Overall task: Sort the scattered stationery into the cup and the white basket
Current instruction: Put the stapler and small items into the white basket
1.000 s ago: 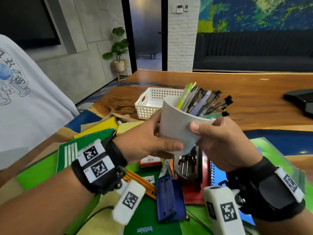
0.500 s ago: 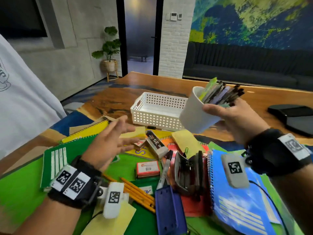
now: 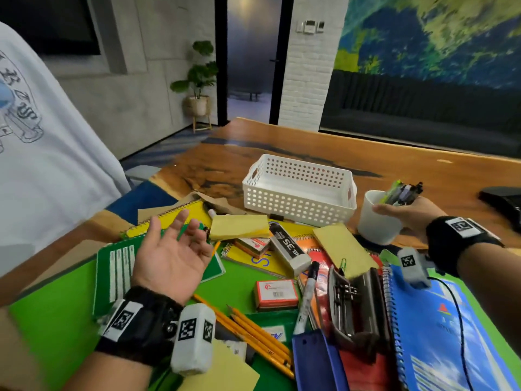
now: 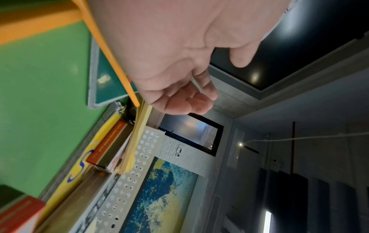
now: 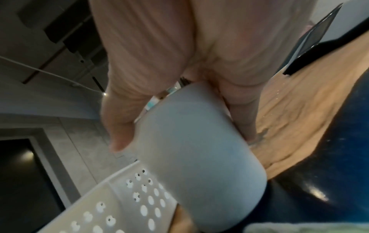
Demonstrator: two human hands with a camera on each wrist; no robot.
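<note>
Surveying from the near edge outward in the head view: at 6 o'clock lie a blue case [image 3: 315, 362] and a cluster of yellow pencils [image 3: 253, 331], loose on the green mat [image 3: 50, 320]. Just beyond them, toward centre, sit a red-and-white box [image 3: 276, 294], a white marker [image 3: 307, 294] and a dark metal punch [image 3: 355, 306]; a blue spiral notebook [image 3: 439, 334] occupies 4 o'clock. None of these has been sorted.

At 9 o'clock the left hand [image 3: 172, 249] hovers palm up over a green notebook [image 3: 118, 272], fingers relaxed and spread, holding nothing. Past it lie yellow sticky pads [image 3: 239, 227], an eraser in a black sleeve [image 3: 284, 244] and a yellow spiral notebook [image 3: 180, 213].

At 2 o'clock the right hand [image 3: 408, 215] grasps the white cup [image 3: 375, 221], thumb over the rim, fingers around the far side. The cup stands at or just above the table surface; contact cannot be confirmed. It holds a bundle of pens [image 3: 400, 191].

At 12 o'clock the white basket [image 3: 298, 193] stands on the wooden table [image 3: 423, 176], just left of the cup. Nothing is visible inside it.

Assessment: the pen portion appears largely done, though the pencils and marker are probably still owed to the cup. The basket portion has not begun; the majority of the work remains.
</note>
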